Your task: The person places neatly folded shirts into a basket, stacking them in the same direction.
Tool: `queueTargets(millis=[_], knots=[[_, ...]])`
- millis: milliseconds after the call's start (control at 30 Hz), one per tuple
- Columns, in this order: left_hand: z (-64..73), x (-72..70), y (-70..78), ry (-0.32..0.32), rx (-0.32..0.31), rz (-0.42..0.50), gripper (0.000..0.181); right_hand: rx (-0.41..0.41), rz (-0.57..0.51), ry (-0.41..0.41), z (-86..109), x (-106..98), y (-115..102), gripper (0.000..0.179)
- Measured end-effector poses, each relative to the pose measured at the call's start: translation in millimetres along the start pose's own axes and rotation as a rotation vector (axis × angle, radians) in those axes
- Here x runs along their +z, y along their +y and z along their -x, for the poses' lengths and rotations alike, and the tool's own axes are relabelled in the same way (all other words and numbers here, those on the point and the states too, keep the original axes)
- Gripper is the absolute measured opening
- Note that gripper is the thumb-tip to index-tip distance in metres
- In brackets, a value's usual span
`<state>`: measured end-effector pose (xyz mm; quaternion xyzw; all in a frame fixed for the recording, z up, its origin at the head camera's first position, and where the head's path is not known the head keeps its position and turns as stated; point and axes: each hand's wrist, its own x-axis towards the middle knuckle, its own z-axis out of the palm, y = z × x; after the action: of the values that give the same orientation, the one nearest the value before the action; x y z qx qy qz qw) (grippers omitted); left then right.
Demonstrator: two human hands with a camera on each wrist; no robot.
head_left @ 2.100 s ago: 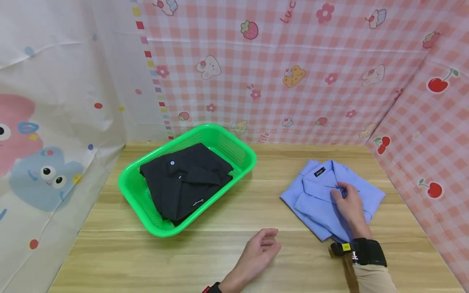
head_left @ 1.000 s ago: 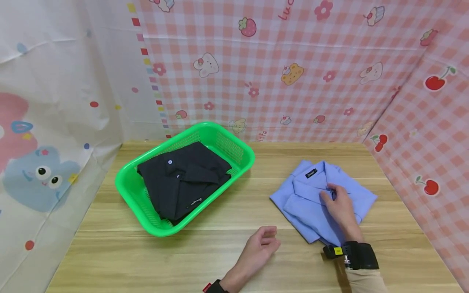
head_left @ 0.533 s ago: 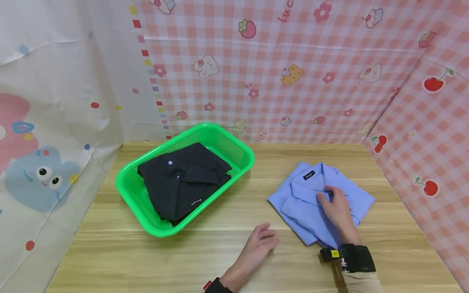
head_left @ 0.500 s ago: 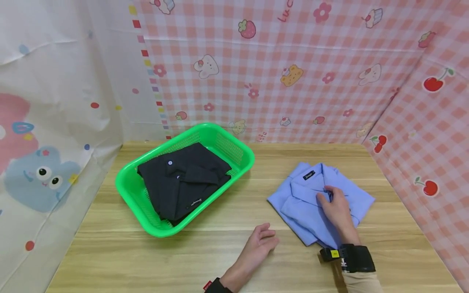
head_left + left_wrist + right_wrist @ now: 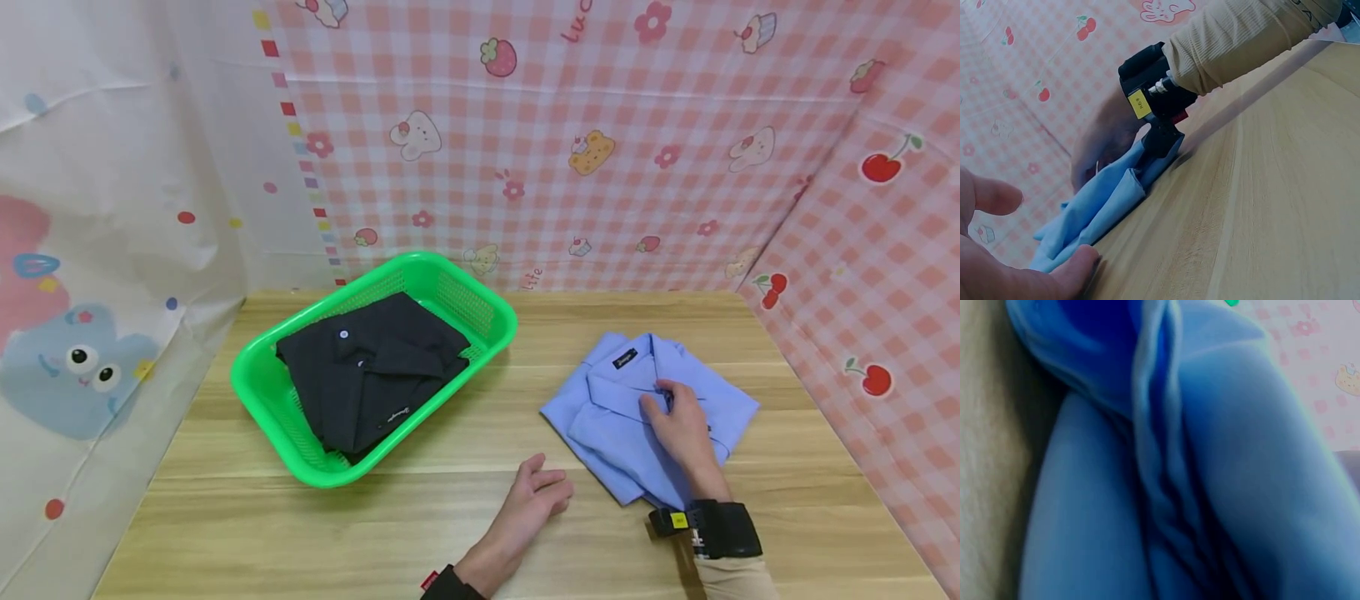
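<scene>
A folded light blue shirt (image 5: pixel 615 425) with a black collar label lies on the right side of the table. My right hand (image 5: pixel 684 429) is on top of it, thumb and forefinger pinching the cloth by the collar opening. Blue shirt folds (image 5: pixel 1241 450) fill most of the right wrist view, hiding that hand's fingers. To the left of the shirt, my left hand (image 5: pixel 521 512) hovers low near the table, fingers loosely spread and holding nothing. Its thumb and a finger frame the shirt (image 5: pixel 1094 212) in the left wrist view.
At the left stands a green plastic basket (image 5: pixel 247 375) with a folded black shirt (image 5: pixel 375 367) inside. Behind the wooden table (image 5: pixel 300 542) hangs a pink checked cloth (image 5: pixel 465 192); a white printed sheet (image 5: pixel 135 183) covers the left side.
My right hand has drawn the blue shirt a little to the left and toward me. The left hand's fingers have straightened and spread. The basket stays put; the view shifts slightly.
</scene>
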<state>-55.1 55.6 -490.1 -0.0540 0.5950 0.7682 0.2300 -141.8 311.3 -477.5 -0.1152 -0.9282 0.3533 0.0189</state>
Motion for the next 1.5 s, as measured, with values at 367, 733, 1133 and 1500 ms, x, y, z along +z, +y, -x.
queueTargets(millis=[367,733,1133,1500], knots=[[-1.2,3.5,1.4,-0.025,-0.014,0.044,0.081,0.012,-0.005,-0.017,1.7,0,-4,0.056],[-6.9,8.1,0.6,-0.022,-0.034,0.082,0.082,0.012,-0.005,-0.024,5.0,-1,-10,0.056],[-12.2,11.7,1.7,-0.025,-0.055,0.138,0.083,0.014,-0.016,-0.045,6.8,-1,-12,0.056],[-18.2,15.3,-4.2,-0.054,-0.058,0.211,0.081,0.028,-0.006,-0.053,9.1,2,-15,0.058]])
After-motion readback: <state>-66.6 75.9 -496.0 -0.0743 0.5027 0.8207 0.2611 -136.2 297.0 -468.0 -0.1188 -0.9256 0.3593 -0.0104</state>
